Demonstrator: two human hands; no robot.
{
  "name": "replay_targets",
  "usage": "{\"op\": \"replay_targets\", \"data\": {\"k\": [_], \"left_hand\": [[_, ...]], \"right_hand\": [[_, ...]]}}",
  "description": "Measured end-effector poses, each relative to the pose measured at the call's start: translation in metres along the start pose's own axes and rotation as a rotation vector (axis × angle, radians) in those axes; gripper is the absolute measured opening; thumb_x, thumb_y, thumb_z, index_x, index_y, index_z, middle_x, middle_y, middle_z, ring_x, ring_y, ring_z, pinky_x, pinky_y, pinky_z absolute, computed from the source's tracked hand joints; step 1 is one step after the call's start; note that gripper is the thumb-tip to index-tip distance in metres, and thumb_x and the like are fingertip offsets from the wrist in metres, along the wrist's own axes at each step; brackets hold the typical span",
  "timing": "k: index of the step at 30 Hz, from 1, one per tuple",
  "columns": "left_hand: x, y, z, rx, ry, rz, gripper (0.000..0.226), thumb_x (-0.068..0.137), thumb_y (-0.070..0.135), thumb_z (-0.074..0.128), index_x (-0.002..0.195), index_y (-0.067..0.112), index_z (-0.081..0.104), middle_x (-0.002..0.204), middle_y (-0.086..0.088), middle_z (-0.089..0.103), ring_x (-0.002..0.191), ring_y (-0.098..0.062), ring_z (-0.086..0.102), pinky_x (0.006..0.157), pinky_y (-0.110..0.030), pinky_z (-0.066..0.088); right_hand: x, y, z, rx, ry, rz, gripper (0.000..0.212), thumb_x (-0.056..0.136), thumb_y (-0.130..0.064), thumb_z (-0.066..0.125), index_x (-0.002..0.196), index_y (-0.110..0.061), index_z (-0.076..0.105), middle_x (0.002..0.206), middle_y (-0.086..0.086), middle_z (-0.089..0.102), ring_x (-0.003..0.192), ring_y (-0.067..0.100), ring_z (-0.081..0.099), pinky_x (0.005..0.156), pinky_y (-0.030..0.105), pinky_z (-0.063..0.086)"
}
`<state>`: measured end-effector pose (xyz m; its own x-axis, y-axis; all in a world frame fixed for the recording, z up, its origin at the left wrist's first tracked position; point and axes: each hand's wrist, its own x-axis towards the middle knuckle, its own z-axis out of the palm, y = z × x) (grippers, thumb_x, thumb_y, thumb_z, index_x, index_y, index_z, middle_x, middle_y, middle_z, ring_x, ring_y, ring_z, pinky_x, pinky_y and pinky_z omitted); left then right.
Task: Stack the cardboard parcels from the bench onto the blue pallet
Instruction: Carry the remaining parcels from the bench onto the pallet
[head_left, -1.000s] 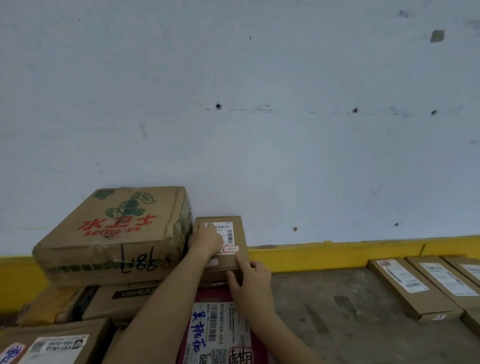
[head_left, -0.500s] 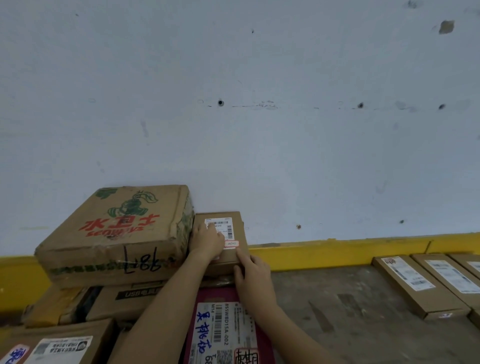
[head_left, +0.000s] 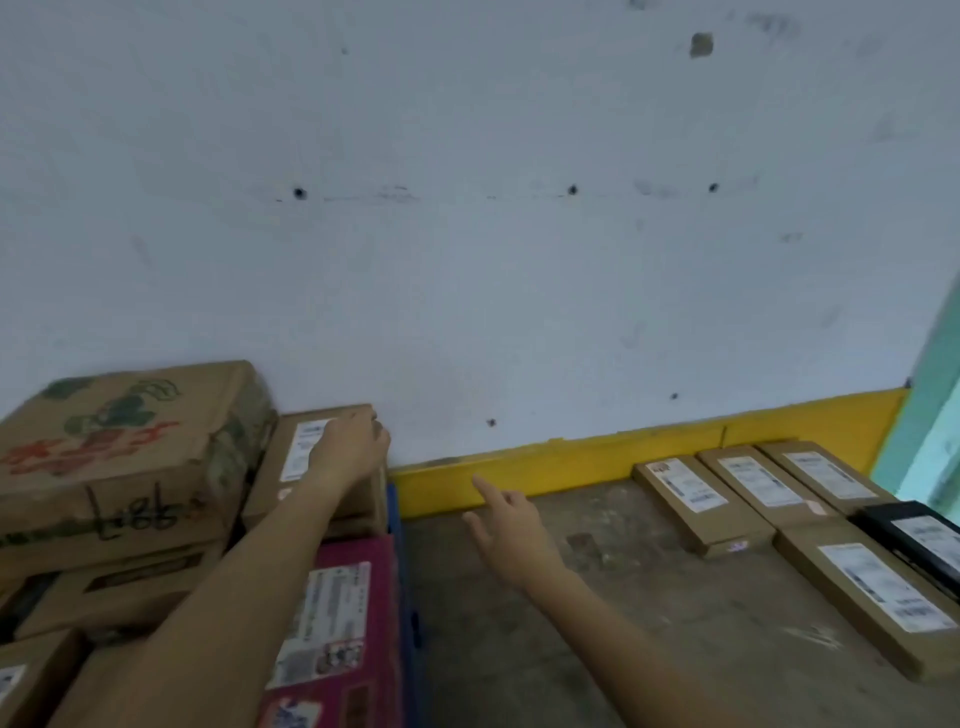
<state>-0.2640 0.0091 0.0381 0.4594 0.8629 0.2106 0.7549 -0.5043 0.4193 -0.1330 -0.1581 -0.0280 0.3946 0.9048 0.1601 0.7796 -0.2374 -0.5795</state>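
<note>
A small brown parcel (head_left: 291, 467) with a white label sits on the stack at the left, beside a large printed carton (head_left: 119, 447). My left hand (head_left: 348, 449) rests on top of this small parcel, fingers curled over its far right edge. My right hand (head_left: 511, 535) hovers over the grey bench (head_left: 649, 623), apart from every parcel, fingers loose and index finger extended. Several flat brown parcels (head_left: 701, 504) lie on the bench at the right. A strip of the blue pallet (head_left: 408, 613) shows at the stack's right edge.
A pink box (head_left: 343, 623) with a label lies below the small parcel. More cartons fill the lower left. A black parcel (head_left: 919, 535) lies at the far right. A yellow kerb (head_left: 571, 462) runs along the pale wall behind the bench.
My right hand has let go of the small parcel and moved right over the bench. My left hand slid to the parcel's right edge. The view has swung to the right.
</note>
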Motion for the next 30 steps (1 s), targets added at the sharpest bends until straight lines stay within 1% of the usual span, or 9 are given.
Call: {"op": "replay_targets", "data": {"k": [3, 6, 13, 17, 20, 24, 26, 28, 30], "left_hand": [[-0.003, 0.052, 0.020, 0.029, -0.076, 0.032, 0.044, 0.098, 0.026, 0.041, 0.136, 0.003, 0.044, 0.141, -0.018, 0.042, 0.129, -0.031, 0.040, 0.107, -0.036, 0.033], [-0.003, 0.108, 0.052, 0.054, -0.121, 0.076, 0.046, 0.098, 0.028, 0.042, 0.139, 0.007, 0.040, 0.145, -0.016, 0.037, 0.130, -0.031, 0.039, 0.107, -0.040, 0.035], [-0.015, 0.234, 0.167, 0.031, -0.245, 0.100, 0.046, 0.097, 0.027, 0.044, 0.138, 0.006, 0.040, 0.143, -0.014, 0.041, 0.130, -0.029, 0.041, 0.106, -0.038, 0.035], [-0.045, 0.292, 0.245, -0.010, -0.361, 0.168, 0.049, 0.095, 0.029, 0.048, 0.139, 0.009, 0.039, 0.146, -0.011, 0.039, 0.134, -0.024, 0.038, 0.110, -0.034, 0.032], [-0.062, 0.333, 0.294, -0.053, -0.445, 0.212, 0.047, 0.094, 0.029, 0.049, 0.137, 0.012, 0.042, 0.144, -0.008, 0.041, 0.131, -0.023, 0.041, 0.108, -0.034, 0.035], [-0.073, 0.380, 0.341, -0.102, -0.549, 0.266, 0.050, 0.097, 0.027, 0.046, 0.142, 0.009, 0.035, 0.146, -0.009, 0.036, 0.132, -0.025, 0.037, 0.108, -0.033, 0.034], [-0.075, 0.399, 0.358, -0.112, -0.586, 0.295, 0.050, 0.098, 0.027, 0.043, 0.143, 0.011, 0.032, 0.148, -0.008, 0.032, 0.134, -0.025, 0.034, 0.108, -0.036, 0.033], [-0.075, 0.414, 0.371, -0.113, -0.595, 0.312, 0.051, 0.098, 0.026, 0.041, 0.146, 0.012, 0.028, 0.151, -0.008, 0.029, 0.136, -0.026, 0.030, 0.110, -0.038, 0.031], [-0.075, 0.425, 0.382, -0.110, -0.599, 0.305, 0.054, 0.099, 0.026, 0.040, 0.148, 0.012, 0.023, 0.155, -0.007, 0.022, 0.142, -0.026, 0.021, 0.115, -0.040, 0.025]], "right_hand": [[-0.010, 0.057, -0.037, -0.029, 0.007, 0.057, 0.055, 0.097, -0.039, 0.040, 0.148, -0.025, 0.023, 0.134, 0.016, 0.043, 0.123, 0.034, 0.042, 0.098, 0.037, 0.039], [-0.017, 0.117, -0.075, -0.035, 0.004, 0.097, 0.054, 0.097, -0.039, 0.040, 0.148, -0.027, 0.023, 0.136, 0.015, 0.041, 0.123, 0.033, 0.041, 0.096, 0.038, 0.040], [-0.046, 0.259, -0.139, -0.017, 0.033, 0.160, 0.054, 0.096, -0.037, 0.043, 0.147, -0.027, 0.024, 0.131, 0.010, 0.046, 0.117, 0.026, 0.047, 0.094, 0.035, 0.043], [-0.082, 0.333, -0.162, 0.000, 0.118, 0.349, 0.052, 0.095, -0.036, 0.046, 0.144, -0.028, 0.031, 0.131, 0.008, 0.048, 0.118, 0.024, 0.047, 0.095, 0.034, 0.043], [-0.109, 0.380, -0.177, -0.029, 0.129, 0.515, 0.051, 0.095, -0.035, 0.046, 0.142, -0.023, 0.034, 0.138, 0.013, 0.042, 0.126, 0.028, 0.041, 0.102, 0.038, 0.039], [-0.144, 0.426, -0.198, -0.006, 0.168, 0.729, 0.049, 0.095, -0.032, 0.046, 0.142, -0.023, 0.034, 0.142, 0.017, 0.032, 0.131, 0.034, 0.031, 0.106, 0.042, 0.033], [-0.159, 0.443, -0.206, -0.017, 0.192, 0.800, 0.048, 0.095, -0.030, 0.047, 0.141, -0.019, 0.036, 0.143, 0.017, 0.029, 0.130, 0.036, 0.028, 0.105, 0.043, 0.032], [-0.169, 0.455, -0.210, -0.007, 0.221, 0.832, 0.050, 0.094, -0.031, 0.048, 0.141, -0.020, 0.035, 0.143, 0.017, 0.028, 0.129, 0.037, 0.028, 0.104, 0.044, 0.033], [-0.176, 0.462, -0.210, 0.005, 0.225, 0.854, 0.054, 0.093, -0.034, 0.050, 0.143, -0.021, 0.032, 0.141, 0.017, 0.028, 0.126, 0.036, 0.030, 0.102, 0.044, 0.034]]}}
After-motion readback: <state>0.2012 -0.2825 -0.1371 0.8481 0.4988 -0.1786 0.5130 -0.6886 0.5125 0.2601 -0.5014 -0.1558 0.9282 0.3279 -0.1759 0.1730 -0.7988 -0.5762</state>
